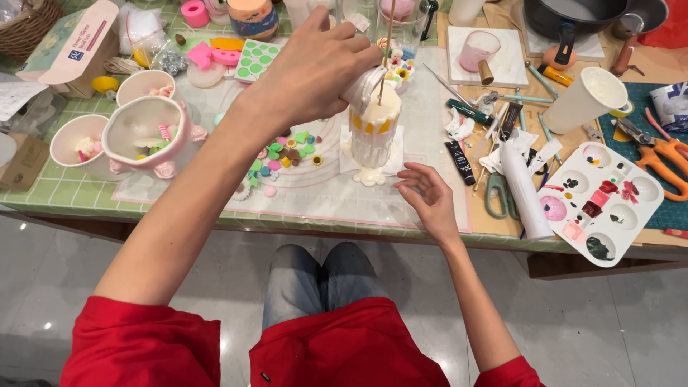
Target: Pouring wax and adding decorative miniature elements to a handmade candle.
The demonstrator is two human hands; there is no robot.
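A tall clear glass (373, 140) topped with white cream stands on a small white tile in the middle of the table. My left hand (315, 68) reaches over it, gripping a white piping bag (364, 87) whose tip touches the cream. A thin wooden stick (388, 39) rises from the glass. Just right of the glass base, my right hand (428, 197) rests at the table edge, fingers loosely curled and holding nothing.
Small colourful decorations (287, 154) lie on a mat left of the glass. Pink and white bowls (143, 132) sit at left. At right are a paint palette (609, 204), a white tube (523, 190), scissors (663, 154), a white cup (588, 97) and tools.
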